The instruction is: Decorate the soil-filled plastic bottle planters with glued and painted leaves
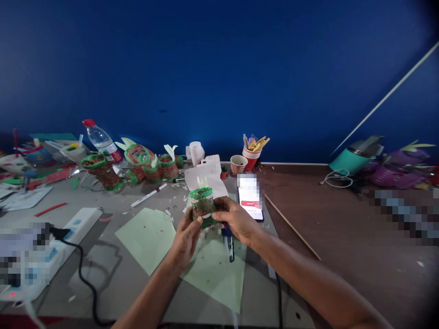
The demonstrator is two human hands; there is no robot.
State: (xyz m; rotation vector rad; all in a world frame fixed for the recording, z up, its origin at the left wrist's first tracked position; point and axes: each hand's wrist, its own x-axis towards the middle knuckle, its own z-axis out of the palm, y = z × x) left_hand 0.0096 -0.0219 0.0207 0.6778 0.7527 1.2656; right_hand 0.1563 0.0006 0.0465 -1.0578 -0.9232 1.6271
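A small craft pot with a brown body, green rims and pale leaf-like pieces at its top is held upright between my two hands. My left hand grips its lower left side, with the thumb at the front. From the right, my right hand pinches it near a white curved strip on its front. Below my right hand lies a blue glue gun, partly hidden, with a clear glue stick trailing toward me. Pale green paper sheets lie beneath.
Several similar pots and a plastic bottle stand at the back left. Paper cups, a phone and a thin stick are to the right. A power strip with a black cable lies left.
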